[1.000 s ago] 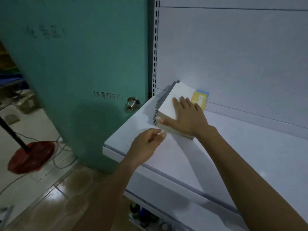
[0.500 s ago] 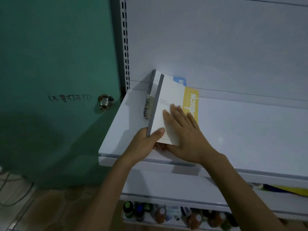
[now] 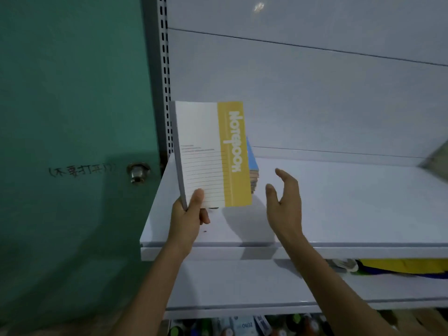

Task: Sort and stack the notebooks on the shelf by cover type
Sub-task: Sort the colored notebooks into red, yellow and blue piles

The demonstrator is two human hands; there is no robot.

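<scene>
One yellow-banded notebook (image 3: 213, 156) was pinched at its lower spine corner by the left hand (image 3: 186, 214), lifted above the shelf (image 3: 339, 202); right hand (image 3: 286, 204) was spread wide, empty; remaining stack (image 3: 253, 170) looked unsorted, task early.

left hand (image 3: 186, 214) pinched closed, raised; right hand (image 3: 286, 202) spread loose, palm facing left

Background: a teal door (image 3: 72, 117) at left, with a metal knob (image 3: 137, 172) and dark handwritten characters (image 3: 81, 171) beside it. To its right, a slotted upright (image 3: 165, 69) bounds pale grey back panels (image 3: 315, 93) — one faint glare spot (image 3: 259, 6) near the top. A white shelf (image 3: 351, 202) juts forward; lower tiers hold bottles (image 3: 242, 327) and yellow-and-blue goods (image 3: 400, 266). Lighting is dim.
</scene>
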